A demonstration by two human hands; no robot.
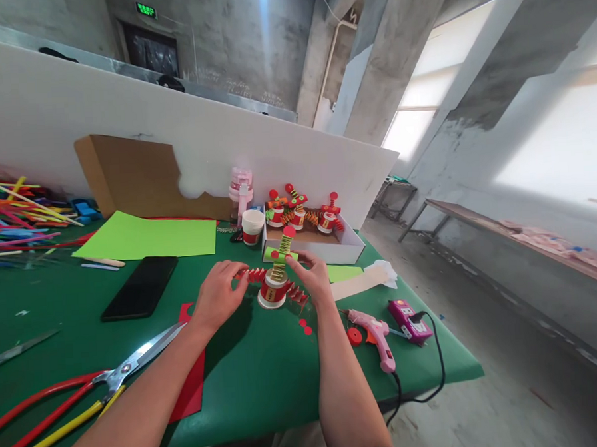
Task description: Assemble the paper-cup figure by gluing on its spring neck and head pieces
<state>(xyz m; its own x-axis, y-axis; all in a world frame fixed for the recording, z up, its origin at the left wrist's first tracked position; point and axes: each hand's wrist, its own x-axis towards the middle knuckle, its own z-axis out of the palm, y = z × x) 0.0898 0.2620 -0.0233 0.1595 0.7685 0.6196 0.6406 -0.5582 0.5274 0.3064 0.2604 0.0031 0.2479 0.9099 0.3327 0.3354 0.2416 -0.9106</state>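
Observation:
A paper-cup figure [272, 290] stands upright on the green table, an upside-down red and white cup with folded red paper arms, a folded yellow-green strip on top, a green paper roll [280, 256] across it and a red dot at the tip. My left hand [222, 291] pinches the end of the folded red paper arm on the figure's left side. At the green roll's right end, my right hand [311, 276] grips with thumb and fingers. Several small red paper dots [305, 326] lie on the table below the figure.
A white box [342, 249] behind holds several similar figures. Around lie a pink glue gun [377, 333] with a cord, a purple box [411, 322], red-handled scissors [119, 374], a black phone [140, 288], green paper [152, 236], stacked cups [253, 227] and a pink bottle [241, 190].

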